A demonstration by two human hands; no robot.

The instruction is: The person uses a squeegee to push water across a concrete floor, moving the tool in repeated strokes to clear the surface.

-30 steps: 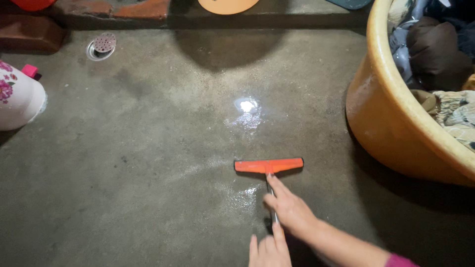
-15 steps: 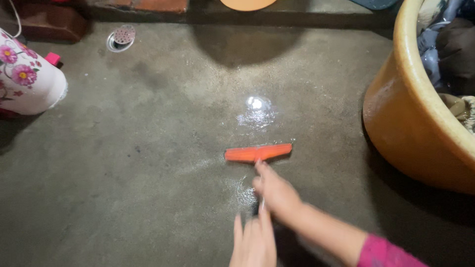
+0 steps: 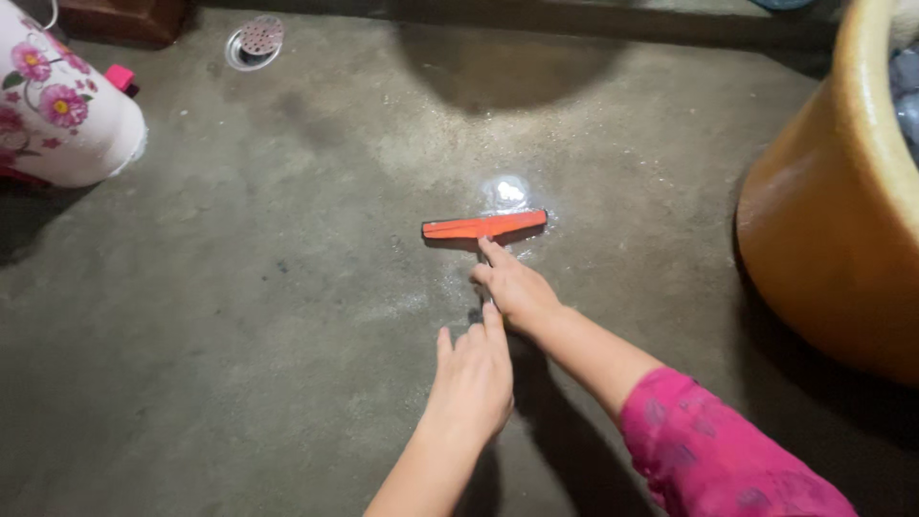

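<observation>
An orange floor squeegee (image 3: 485,226) lies with its blade flat on the wet concrete floor (image 3: 287,316), just below a bright wet glint. My right hand (image 3: 514,284) grips the handle right behind the blade, forefinger stretched toward it. My left hand (image 3: 471,380) is closed around the handle lower down, nearer to me. The handle itself is almost fully hidden under both hands. A pink sleeve covers my right forearm.
A large orange tub (image 3: 823,220) holding laundry stands at the right edge. A white flowered container (image 3: 59,115) sits at the far left. A round metal floor drain (image 3: 255,42) is at the top left, by a low brick-coloured step.
The squeegee has been pushed forward across the wet floor toward the glint, and both hands have gone with it. My view has shifted, so the tub sits further right.
</observation>
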